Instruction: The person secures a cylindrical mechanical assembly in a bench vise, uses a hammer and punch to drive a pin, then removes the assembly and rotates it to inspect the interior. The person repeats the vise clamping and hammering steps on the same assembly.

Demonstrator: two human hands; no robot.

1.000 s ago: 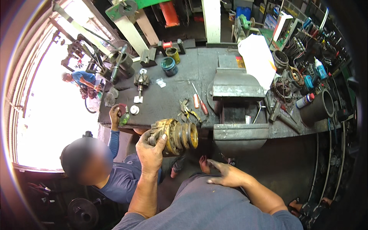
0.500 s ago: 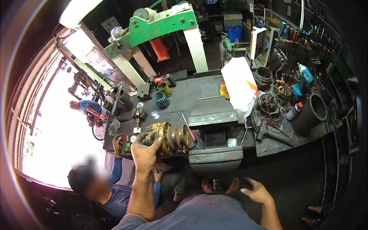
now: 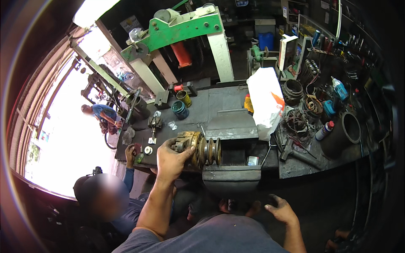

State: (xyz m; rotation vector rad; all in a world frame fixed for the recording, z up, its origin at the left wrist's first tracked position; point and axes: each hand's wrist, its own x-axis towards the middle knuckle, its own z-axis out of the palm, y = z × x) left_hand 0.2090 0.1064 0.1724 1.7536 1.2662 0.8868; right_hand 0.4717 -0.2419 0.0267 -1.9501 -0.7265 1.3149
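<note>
Our left hand [image 3: 171, 158] is clenched around the near end of the alternator [image 3: 198, 148], fingers wrapped over its top and thumb on the side facing us. We hold the alternator level, its pulley discs pointing right, just above the front edge of the bench [image 3: 211, 103] and touching or just beside the left side of the vise [image 3: 232, 147]; we cannot tell whether it rests on the bench or hangs free in the grip.

Our right hand [image 3: 280, 208] is released, fingers loosely spread, holding nothing. It hangs low, below the front edge of the bench and to the right of the vise, well apart from the alternator.

Near the bench's left edge we see a small white ring [image 3: 148, 150] and a small metal tool [image 3: 154, 125]. A green can [image 3: 181, 109] stands toward the back left. A white bag [image 3: 265, 99] lies right of the vise, and a spray can [image 3: 324, 130] sits among parts at the right end. A green press [image 3: 185, 33] stands behind the bench.

A second person [image 3: 101, 198] crouches at the bench's left front corner, one hand [image 3: 130, 152] on its edge.
</note>
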